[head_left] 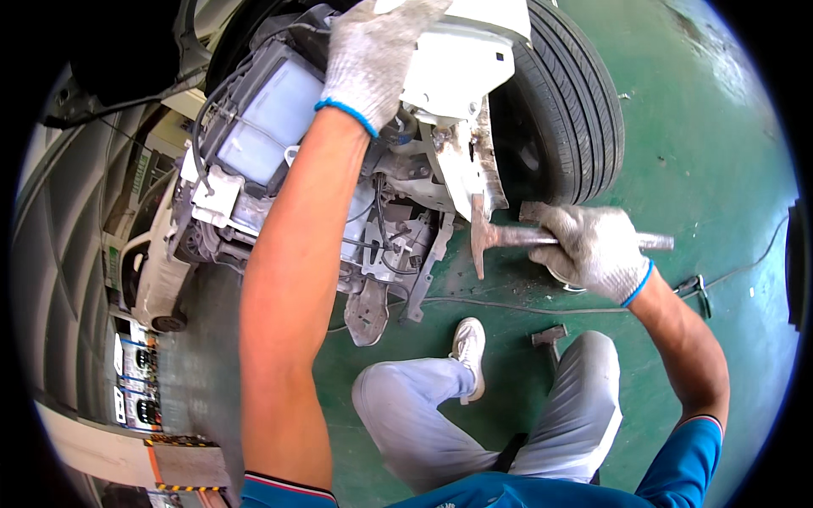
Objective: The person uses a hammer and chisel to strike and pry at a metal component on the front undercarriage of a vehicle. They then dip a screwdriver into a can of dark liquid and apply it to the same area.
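Observation:
My right hand (pixel 593 254), in a whitish knit work glove with blue trim, is closed around the handle of a hammer (pixel 481 237) with a worn, narrow head. The hammer's head is beside the lower end of a bent white metal panel (pixel 461 165) at the car's stripped front. My left hand (pixel 370 63), gloved alike, lies on the white body panel (pixel 461 63) above, its fingers stretched toward the right and partly cut off by the upper edge. A brownish block-like piece (pixel 532 211) shows just behind the right hand; what it belongs to is hidden.
A black tire (pixel 576 110) stands right of the panel. Exposed engine parts and a pale box-shaped part (pixel 275 118) are on the left. A second hammer (pixel 549 335) lies by my knee. A cable (pixel 508 309) crosses the green floor. Another white car (pixel 157 267) stands far left.

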`<state>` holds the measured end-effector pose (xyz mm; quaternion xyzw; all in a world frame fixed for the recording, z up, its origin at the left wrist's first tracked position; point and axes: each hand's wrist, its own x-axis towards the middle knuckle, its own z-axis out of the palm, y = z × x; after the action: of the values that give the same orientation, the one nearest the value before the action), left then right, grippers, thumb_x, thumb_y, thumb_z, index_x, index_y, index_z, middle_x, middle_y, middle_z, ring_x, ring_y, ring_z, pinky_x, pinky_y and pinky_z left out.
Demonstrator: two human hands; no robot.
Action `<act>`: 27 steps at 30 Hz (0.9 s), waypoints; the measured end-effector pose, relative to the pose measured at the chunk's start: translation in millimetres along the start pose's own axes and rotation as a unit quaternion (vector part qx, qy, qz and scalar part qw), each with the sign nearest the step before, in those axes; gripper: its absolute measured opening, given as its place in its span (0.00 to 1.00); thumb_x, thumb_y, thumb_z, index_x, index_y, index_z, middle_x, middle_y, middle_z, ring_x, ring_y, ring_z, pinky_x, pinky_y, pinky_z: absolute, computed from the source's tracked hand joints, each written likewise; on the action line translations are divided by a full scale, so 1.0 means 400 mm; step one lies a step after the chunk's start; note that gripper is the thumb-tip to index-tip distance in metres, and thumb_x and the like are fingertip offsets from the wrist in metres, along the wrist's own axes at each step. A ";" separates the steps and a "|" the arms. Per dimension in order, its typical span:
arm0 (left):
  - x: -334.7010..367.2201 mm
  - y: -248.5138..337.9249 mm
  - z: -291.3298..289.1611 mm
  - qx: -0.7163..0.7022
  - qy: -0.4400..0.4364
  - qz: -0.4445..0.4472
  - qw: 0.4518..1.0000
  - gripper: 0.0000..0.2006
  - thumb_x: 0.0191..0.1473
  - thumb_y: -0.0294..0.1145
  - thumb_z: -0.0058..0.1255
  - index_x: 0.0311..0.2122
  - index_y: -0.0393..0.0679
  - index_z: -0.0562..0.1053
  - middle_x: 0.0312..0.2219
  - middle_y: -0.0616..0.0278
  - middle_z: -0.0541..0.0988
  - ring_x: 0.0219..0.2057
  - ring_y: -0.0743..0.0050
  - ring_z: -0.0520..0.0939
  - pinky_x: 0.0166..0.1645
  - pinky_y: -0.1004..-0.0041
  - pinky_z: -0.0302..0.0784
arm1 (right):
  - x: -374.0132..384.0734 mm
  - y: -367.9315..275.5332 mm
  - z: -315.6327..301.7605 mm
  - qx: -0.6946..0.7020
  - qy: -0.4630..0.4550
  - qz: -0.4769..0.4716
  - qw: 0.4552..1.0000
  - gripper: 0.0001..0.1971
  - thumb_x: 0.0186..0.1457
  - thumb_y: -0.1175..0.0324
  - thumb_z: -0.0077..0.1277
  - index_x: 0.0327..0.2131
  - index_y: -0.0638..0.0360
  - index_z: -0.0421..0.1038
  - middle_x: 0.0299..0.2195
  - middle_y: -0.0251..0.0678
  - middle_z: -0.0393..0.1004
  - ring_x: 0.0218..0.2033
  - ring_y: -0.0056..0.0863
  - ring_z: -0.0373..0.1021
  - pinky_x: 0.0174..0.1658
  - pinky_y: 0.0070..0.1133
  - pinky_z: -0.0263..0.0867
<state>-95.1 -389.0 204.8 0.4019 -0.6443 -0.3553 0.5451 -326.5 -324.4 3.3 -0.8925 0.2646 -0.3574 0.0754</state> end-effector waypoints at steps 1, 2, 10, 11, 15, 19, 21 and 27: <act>-0.004 0.001 0.002 -0.002 0.001 -0.001 1.000 0.11 0.60 0.30 0.60 0.46 0.37 0.79 0.36 0.61 0.85 0.31 0.74 0.85 0.34 0.73 0.83 | 0.025 0.016 -0.011 -0.009 -0.014 -0.019 1.000 0.16 0.52 0.54 0.62 0.33 0.55 0.71 0.24 0.40 0.74 0.25 0.44 0.75 0.28 0.37 0.70; -0.006 -0.001 0.003 -0.005 0.002 -0.002 1.000 0.11 0.60 0.30 0.60 0.46 0.37 0.80 0.35 0.62 0.85 0.31 0.75 0.85 0.35 0.73 0.83 | 0.056 0.023 -0.030 -0.033 -0.037 -0.033 0.998 0.17 0.52 0.53 0.62 0.33 0.55 0.71 0.24 0.39 0.74 0.25 0.44 0.75 0.27 0.37 0.70; 0.007 -0.018 0.010 -0.077 0.020 0.007 0.997 0.09 0.58 0.24 0.60 0.44 0.37 0.81 0.34 0.63 0.84 0.31 0.76 0.84 0.36 0.74 0.81 | 0.229 0.074 -0.140 -0.182 -0.046 -0.121 0.975 0.17 0.53 0.52 0.60 0.32 0.54 0.71 0.25 0.38 0.73 0.27 0.45 0.75 0.30 0.38 0.70; 0.001 -0.014 0.018 -0.070 0.035 0.000 0.997 0.08 0.58 0.23 0.59 0.42 0.37 0.80 0.33 0.63 0.84 0.30 0.75 0.84 0.34 0.73 0.81 | 0.246 0.087 -0.151 -0.197 -0.059 -0.105 0.973 0.17 0.53 0.51 0.60 0.33 0.54 0.71 0.25 0.38 0.74 0.27 0.45 0.76 0.30 0.38 0.70; 0.013 -0.033 -0.011 -0.042 0.030 0.014 0.999 0.06 0.57 0.22 0.57 0.40 0.35 0.79 0.30 0.61 0.83 0.27 0.73 0.83 0.32 0.72 0.80 | 0.266 0.081 -0.149 -0.185 -0.047 -0.100 0.976 0.19 0.54 0.49 0.60 0.35 0.54 0.72 0.23 0.40 0.74 0.27 0.45 0.76 0.30 0.38 0.70; 0.034 0.033 -0.035 -0.030 -0.108 -0.045 0.993 0.06 0.57 0.23 0.57 0.39 0.35 0.79 0.28 0.59 0.82 0.25 0.70 0.83 0.29 0.71 0.80 | 0.253 0.067 -0.153 -0.161 -0.065 -0.084 0.981 0.19 0.54 0.48 0.60 0.34 0.54 0.73 0.24 0.41 0.74 0.26 0.44 0.75 0.29 0.38 0.70; 0.035 0.026 -0.029 -0.022 -0.089 -0.008 0.996 0.06 0.57 0.24 0.57 0.39 0.35 0.79 0.28 0.59 0.82 0.25 0.70 0.83 0.29 0.71 0.80 | 0.245 0.052 -0.153 -0.154 -0.071 -0.095 0.981 0.19 0.53 0.48 0.60 0.33 0.55 0.73 0.25 0.41 0.74 0.26 0.44 0.75 0.28 0.37 0.69; 0.001 0.024 0.006 -0.024 -0.040 0.035 0.998 0.06 0.54 0.25 0.59 0.37 0.35 0.78 0.28 0.57 0.82 0.27 0.71 0.83 0.30 0.71 0.79 | 0.254 0.051 -0.167 -0.159 -0.099 -0.157 0.970 0.19 0.52 0.49 0.61 0.32 0.55 0.72 0.24 0.40 0.73 0.27 0.45 0.75 0.29 0.36 0.69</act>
<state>-98.9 -385.2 213.1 0.3512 -0.6707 -0.3671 0.5404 -318.8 -391.4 106.5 -0.9543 0.1660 -0.2280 -0.0987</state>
